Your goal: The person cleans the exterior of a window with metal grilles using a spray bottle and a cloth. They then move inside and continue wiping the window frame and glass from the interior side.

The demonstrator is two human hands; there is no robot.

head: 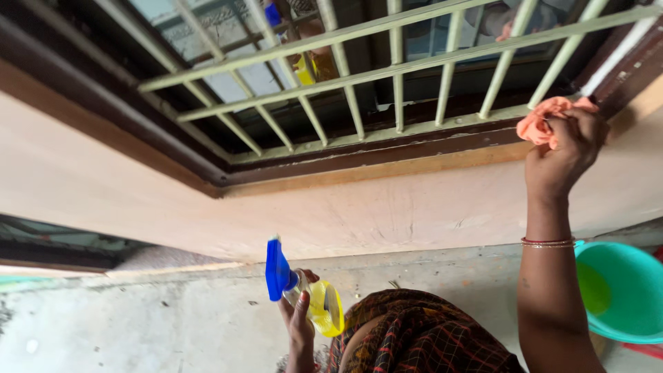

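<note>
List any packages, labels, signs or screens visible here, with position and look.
Spray bottle: the only package, held in the left hand at lower centre; clear body with yellow liquid, blue trigger head.
No label, sign or screen can be made out; the right hand presses an orange cloth to the window grille.

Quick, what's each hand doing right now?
Left hand: closed on spray bottle.
Right hand: closed on orange cloth at the window grille.
</note>
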